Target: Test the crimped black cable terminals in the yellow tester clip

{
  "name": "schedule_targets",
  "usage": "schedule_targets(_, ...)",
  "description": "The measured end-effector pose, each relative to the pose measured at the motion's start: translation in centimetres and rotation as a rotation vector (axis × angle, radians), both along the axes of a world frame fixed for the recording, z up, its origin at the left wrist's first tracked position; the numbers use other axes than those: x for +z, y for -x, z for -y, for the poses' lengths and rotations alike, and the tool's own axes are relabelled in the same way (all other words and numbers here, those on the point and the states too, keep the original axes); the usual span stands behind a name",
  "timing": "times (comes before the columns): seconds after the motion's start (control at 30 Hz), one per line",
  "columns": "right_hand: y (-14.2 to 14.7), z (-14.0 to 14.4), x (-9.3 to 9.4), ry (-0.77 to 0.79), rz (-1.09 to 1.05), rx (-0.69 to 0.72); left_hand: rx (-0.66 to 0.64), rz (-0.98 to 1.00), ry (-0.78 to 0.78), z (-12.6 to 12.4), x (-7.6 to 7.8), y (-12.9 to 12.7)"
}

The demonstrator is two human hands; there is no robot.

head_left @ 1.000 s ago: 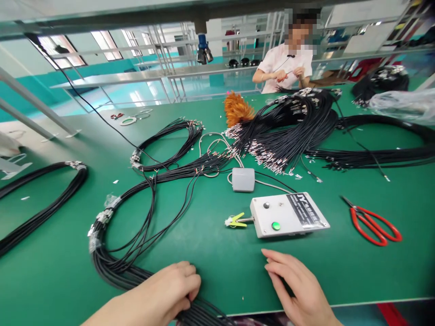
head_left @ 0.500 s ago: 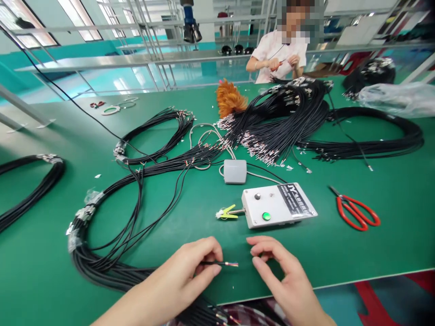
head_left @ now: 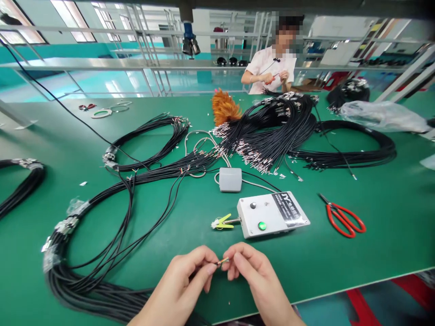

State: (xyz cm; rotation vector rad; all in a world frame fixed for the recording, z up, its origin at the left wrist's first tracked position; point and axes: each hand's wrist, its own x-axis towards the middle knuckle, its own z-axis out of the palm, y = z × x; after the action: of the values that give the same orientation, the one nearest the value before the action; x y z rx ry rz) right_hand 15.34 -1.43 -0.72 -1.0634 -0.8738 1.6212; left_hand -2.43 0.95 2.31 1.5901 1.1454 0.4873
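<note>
My left hand [head_left: 185, 280] pinches the end of a thin black cable, whose stripped coloured wire tips [head_left: 223, 261] stick out to the right. The fingertips of my right hand [head_left: 249, 276] are closed on those wire tips. Both hands meet just above the near edge of the green table [head_left: 340, 262]. The cable runs back to a thick bundle of black cables [head_left: 95, 285] at my left. A white tester box [head_left: 272, 213] with a green button and a yellow clip [head_left: 222, 222] lies just beyond my hands.
Red scissors [head_left: 343, 219] lie right of the box, a grey box [head_left: 230, 179] behind it. Looped cable bundles [head_left: 149, 140] and a pile of terminated cables [head_left: 282, 131] fill the far table, with an orange duster [head_left: 224, 107]. A person [head_left: 270, 72] works opposite.
My right hand moved left and closed its fingertips on the wire tips that my left hand had lifted from the bundle. The view shifted slightly.
</note>
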Motion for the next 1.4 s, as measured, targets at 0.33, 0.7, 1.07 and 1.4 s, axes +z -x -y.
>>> schedule_targets(0.33,1.8,-0.8,-0.3,0.056,-0.116,-0.082,-0.011,0.054,-0.063,-0.4,-0.7,0.0)
schedule_targets(0.7,2.6,-0.4,-1.0,0.097,-0.039,-0.130,0.104,0.159,0.080,0.3,-1.1,-0.3)
schedule_targets(1.07,3.1,-0.8,-0.8,0.026,0.016,-0.137,0.127,0.205,0.089,0.4,-1.7,-0.2)
schedule_targets(1.4,2.9,-0.4,-1.3,-0.067,0.277,-0.169,0.330,0.271,0.170,1.1,-2.2,-0.7)
